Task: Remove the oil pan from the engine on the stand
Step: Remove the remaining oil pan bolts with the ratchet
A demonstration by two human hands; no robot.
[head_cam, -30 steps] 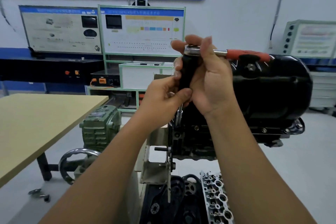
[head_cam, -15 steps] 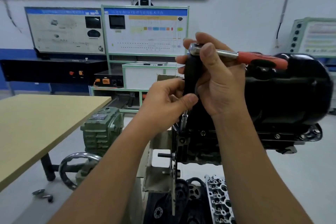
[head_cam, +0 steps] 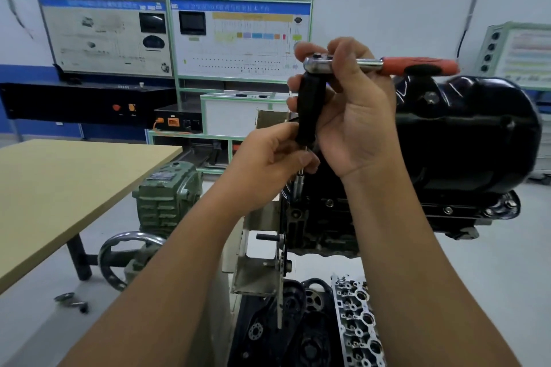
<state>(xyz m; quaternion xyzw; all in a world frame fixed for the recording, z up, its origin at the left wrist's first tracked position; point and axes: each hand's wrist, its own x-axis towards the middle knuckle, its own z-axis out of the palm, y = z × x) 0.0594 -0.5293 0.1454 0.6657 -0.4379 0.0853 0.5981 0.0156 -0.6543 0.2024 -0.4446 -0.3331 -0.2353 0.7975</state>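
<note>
the black oil pan [head_cam: 465, 134] sits on top of the upturned engine [head_cam: 325, 226], which hangs on the stand [head_cam: 259, 262]; i see bolts along the pan's flange at the lower right rim. i'm looking at a ratchet [head_cam: 381, 65] with a chrome head and an orange handle, held level above the pan's left end, its handle pointing right. a black extension grip [head_cam: 308, 110] drops straight down from the ratchet head, and below it a thin steel shaft with a socket [head_cam: 298, 185] reaches to the pan's left corner; i think the socket sits on a bolt there, but the spot is dark and partly hidden. my right hand [head_cam: 351, 116] is wrapped around the ratchet head and the upper part of the black grip, thumb over the top. my left hand [head_cam: 274, 164] pinches the lower end of that grip between thumb and fingers. under the engine, on the floor, lie a cylinder head [head_cam: 357, 325] and a black cover [head_cam: 286, 334]. left of the stand are a green gearbox [head_cam: 167, 197] with a handwheel [head_cam: 125, 256], and a tan counter [head_cam: 68, 194]. training boards [head_cam: 238, 36] stand against the wall behind.
</note>
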